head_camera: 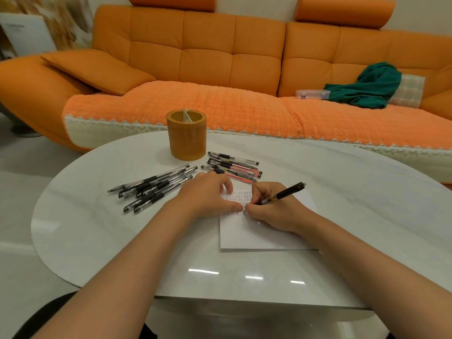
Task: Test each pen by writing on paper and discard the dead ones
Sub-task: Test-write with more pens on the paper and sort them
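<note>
A white sheet of paper (pixel 259 236) lies on the white table (pixel 122 241), with rows of small written marks near its top. My right hand (pixel 271 206) grips a black pen (pixel 283 194), its tip touching the paper. My left hand (pixel 208 194) rests flat on the paper's upper left corner, fingers bent. A heap of black pens (pixel 154 187) lies left of my hands. A second group of pens (pixel 232 166), some with red ink, lies just beyond my hands.
An orange cylindrical holder (pixel 186 134) stands at the table's far side, something clear inside it. Behind is an orange sofa (pixel 220 57) with a green cloth (pixel 369 86) and a clear plastic case (pixel 311 94) on the seat.
</note>
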`<action>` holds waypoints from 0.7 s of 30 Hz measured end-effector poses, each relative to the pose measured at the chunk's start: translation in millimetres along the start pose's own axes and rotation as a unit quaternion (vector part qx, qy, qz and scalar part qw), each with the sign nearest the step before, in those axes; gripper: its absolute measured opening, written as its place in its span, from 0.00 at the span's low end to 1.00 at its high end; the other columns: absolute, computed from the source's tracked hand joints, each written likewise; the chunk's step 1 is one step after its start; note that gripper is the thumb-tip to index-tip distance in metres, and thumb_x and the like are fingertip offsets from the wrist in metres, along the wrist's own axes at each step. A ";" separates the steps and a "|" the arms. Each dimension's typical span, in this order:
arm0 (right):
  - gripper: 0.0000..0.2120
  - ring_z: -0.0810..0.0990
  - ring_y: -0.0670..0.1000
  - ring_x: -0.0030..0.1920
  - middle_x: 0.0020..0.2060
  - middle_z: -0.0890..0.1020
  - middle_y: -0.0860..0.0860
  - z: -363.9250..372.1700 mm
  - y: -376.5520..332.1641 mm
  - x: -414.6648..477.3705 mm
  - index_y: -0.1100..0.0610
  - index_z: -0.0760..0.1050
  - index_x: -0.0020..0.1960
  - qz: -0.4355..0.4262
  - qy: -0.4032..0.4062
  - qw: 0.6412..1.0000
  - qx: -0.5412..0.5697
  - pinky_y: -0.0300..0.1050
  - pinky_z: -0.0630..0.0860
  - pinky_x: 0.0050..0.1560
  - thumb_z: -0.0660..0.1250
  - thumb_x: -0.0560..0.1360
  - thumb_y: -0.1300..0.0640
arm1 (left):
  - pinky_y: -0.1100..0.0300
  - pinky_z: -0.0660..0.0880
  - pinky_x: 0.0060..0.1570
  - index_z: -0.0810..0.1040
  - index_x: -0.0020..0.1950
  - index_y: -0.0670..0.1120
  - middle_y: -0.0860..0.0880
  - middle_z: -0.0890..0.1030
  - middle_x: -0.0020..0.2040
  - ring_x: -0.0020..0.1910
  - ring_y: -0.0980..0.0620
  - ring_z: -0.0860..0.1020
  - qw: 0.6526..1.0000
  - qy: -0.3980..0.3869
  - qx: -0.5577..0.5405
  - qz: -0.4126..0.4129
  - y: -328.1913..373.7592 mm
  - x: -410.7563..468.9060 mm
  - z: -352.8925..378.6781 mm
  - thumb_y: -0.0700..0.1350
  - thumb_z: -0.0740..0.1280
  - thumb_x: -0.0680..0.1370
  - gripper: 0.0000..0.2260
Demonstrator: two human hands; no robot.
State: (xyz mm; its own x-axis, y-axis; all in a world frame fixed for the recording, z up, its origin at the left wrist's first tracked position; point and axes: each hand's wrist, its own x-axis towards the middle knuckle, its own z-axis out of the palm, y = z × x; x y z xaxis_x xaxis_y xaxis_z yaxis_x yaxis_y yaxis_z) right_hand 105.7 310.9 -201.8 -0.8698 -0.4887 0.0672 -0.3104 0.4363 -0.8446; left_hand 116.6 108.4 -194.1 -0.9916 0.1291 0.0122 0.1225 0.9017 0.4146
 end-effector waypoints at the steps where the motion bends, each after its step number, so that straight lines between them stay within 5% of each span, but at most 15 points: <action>1: 0.10 0.77 0.53 0.29 0.28 0.78 0.56 0.0 0.2 0.1 0.67 0.70 0.38 0.001 -0.001 1.000 0.000 0.47 0.70 0.32 0.71 0.72 0.66 | 0.56 0.69 0.45 0.74 0.52 0.61 0.59 0.73 0.48 0.53 0.54 0.70 1.000 -0.002 -0.001 -0.002 0.1 0.3 -0.1 0.68 0.72 0.68 0.19; 21: 0.10 0.76 0.52 0.29 0.31 0.79 0.64 -0.6 1.0 -2.2 0.68 0.70 0.38 -0.005 -0.019 1.000 -0.001 0.48 0.70 0.33 0.71 0.72 0.66 | 0.55 0.70 0.45 0.74 0.52 0.61 0.60 0.73 0.47 0.53 0.54 0.71 1.000 -0.017 -0.009 -0.018 1.0 2.6 -0.8 0.68 0.73 0.67 0.20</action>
State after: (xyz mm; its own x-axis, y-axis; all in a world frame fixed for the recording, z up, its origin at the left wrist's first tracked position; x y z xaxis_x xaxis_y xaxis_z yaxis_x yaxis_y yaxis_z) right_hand 107.1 313.0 -202.5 -0.8518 -0.5210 0.0553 -0.3197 0.4331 -0.8428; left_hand 114.1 109.3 -192.9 -0.9933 0.1103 -0.0335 0.0852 0.8982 0.4313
